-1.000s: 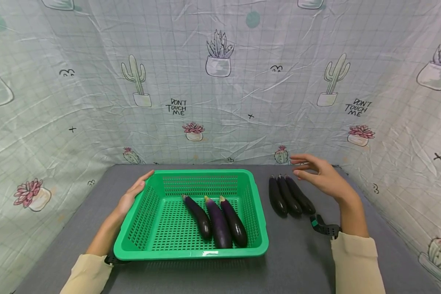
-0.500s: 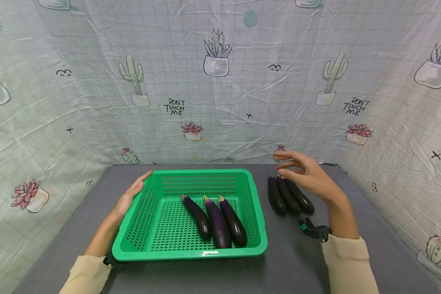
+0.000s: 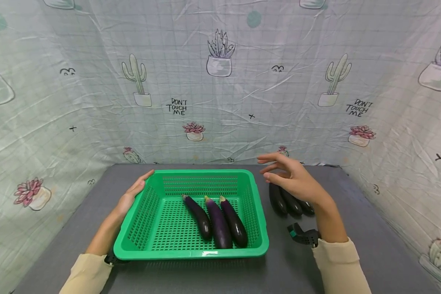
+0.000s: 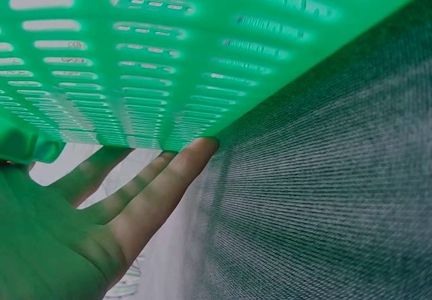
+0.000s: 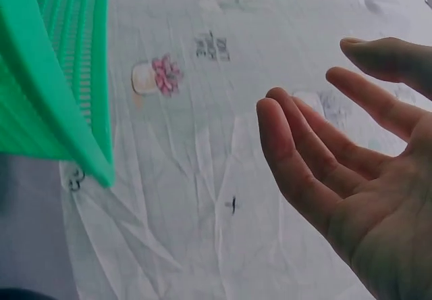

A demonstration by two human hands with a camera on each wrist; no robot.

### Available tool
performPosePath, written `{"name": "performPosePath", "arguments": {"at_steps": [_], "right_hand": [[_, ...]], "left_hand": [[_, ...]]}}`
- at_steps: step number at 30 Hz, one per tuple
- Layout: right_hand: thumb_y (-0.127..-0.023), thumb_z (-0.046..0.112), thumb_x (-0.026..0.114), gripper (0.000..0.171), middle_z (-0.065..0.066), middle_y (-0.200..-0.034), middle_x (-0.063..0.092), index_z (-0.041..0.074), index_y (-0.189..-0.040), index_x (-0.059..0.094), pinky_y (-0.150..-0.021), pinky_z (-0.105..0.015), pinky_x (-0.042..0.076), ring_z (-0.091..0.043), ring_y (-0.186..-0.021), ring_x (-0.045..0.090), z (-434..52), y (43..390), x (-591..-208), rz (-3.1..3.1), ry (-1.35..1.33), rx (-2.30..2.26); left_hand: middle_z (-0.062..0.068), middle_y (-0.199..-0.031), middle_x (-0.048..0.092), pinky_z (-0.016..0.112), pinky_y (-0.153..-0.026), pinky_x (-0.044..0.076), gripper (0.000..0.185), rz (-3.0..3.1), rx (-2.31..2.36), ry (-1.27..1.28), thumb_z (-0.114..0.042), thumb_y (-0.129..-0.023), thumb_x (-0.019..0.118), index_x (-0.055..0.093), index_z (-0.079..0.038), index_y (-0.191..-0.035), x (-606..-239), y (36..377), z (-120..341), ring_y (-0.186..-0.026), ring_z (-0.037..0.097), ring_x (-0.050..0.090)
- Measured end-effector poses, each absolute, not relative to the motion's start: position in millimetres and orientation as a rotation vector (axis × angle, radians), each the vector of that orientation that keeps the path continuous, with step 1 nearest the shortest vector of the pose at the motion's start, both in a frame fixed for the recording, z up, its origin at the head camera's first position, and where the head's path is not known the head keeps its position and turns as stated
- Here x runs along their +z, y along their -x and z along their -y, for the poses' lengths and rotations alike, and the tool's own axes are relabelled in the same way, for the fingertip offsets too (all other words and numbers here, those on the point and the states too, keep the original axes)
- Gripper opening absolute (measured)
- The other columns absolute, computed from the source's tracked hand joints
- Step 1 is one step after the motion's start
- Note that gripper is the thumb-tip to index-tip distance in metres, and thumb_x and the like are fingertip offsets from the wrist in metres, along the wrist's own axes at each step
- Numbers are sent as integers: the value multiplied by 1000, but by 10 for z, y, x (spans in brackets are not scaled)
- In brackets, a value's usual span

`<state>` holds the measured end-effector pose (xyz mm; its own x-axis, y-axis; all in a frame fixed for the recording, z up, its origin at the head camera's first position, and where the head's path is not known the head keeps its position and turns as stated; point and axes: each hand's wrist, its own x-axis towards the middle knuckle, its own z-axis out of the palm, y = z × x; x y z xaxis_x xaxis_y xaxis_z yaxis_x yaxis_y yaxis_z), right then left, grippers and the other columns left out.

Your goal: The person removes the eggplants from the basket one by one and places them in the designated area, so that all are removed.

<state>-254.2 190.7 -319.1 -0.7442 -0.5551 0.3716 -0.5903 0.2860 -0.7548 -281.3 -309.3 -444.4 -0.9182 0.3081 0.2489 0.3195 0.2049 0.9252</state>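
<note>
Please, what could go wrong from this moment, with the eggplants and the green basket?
1. The right hand hovers open above the three eggplants on the table, which lie packed side by side; taking one may roll its neighbours.
2. The three eggplants in the basket fill its right half, so another dropped there could land on top of them.
3. The left hand only rests flat against the green basket, so a bump might slide it.

Backdrop cloth [image 3: 220, 102] bears "DON'T TOUCH ME" printed twice: left of centre and at right. No other legible text.
</note>
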Motion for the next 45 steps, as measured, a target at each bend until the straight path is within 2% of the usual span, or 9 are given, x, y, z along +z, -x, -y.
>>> {"name": "performPosePath", "arguments": {"at_steps": [3,8,12,17,22,29,33,38,45], "right_hand": [[-104,11,62,48,-10,-153,52,14,-150,51,-95,-34,59,-28,-124,65,-1803,2499,-3173,2536,-1143,1448],[-102,16,67,50,-4,-150,55,23,-150,52,-98,-40,57,-23,-124,64,-1597,2445,-3108,2604,-1204,1378],[-102,19,68,51,-1,-148,57,24,-150,52,-96,-40,57,-18,-120,65,-1381,2451,-3028,2643,-1278,1287],[-103,19,66,46,1,-146,58,20,-147,55,-91,-34,58,-16,-118,65,-1059,2489,-2920,2713,-1388,1137],[-103,19,65,41,-1,-143,60,16,-143,57,-90,-29,58,-16,-115,69,-740,2572,-2937,2761,-1473,1008],[-104,20,63,45,-8,-143,58,18,-148,54,-88,-29,59,-19,-116,71,-395,2783,-3116,2953,-1501,1052],[-105,19,62,45,-13,-145,56,19,-149,53,-75,-34,62,-22,-113,72,-268,2898,-3227,3077,-1455,1143],[-104,16,64,45,-24,-148,52,16,-147,54,-81,-47,62,-38,-96,75,-131,3043,-3399,3176,-1428,1168],[-103,17,66,49,-25,-150,50,15,-150,53,-81,-43,63,-37,-109,71,9,3117,-3613,3317,-1421,1051]], "left_hand": [[33,-169,5,68,-117,8,56,2433,-1837,639,-24,-116,21,15,7,-162,-4428,2822,3079,-154,52,-1],[32,-169,5,25,-114,25,56,2430,-1860,642,-26,-116,20,15,4,-163,-4432,2816,3079,-154,50,2],[30,-170,3,7,-101,28,57,2423,-1897,646,-28,-116,20,13,2,-165,-4444,2822,3087,-156,19,18],[32,-169,3,7,-103,32,58,2395,-1947,654,-28,-116,19,11,2,-165,-4453,2822,3093,-138,-11,31],[30,-169,4,8,-103,33,58,2363,-1982,665,-27,-116,19,11,3,-164,-4448,2820,3090,-143,-2,33],[13,-166,21,10,-103,39,58,2316,-2039,695,-27,-116,19,10,6,-164,-4465,2811,3089,-132,-11,44],[25,-168,11,10,-102,39,58,2339,-2025,686,-27,-116,19,9,4,-164,-4442,2802,3077,-132,-12,43],[35,-166,3,11,-101,43,59,2341,-2060,691,-28,-116,17,6,3,-165,-4421,2795,3078,-131,-10,46],[33,-168,3,9,-103,37,59,2367,-2008,661,-28,-116,18,8,4,-164,-4423,2803,3085,-132,-12,39]]}}
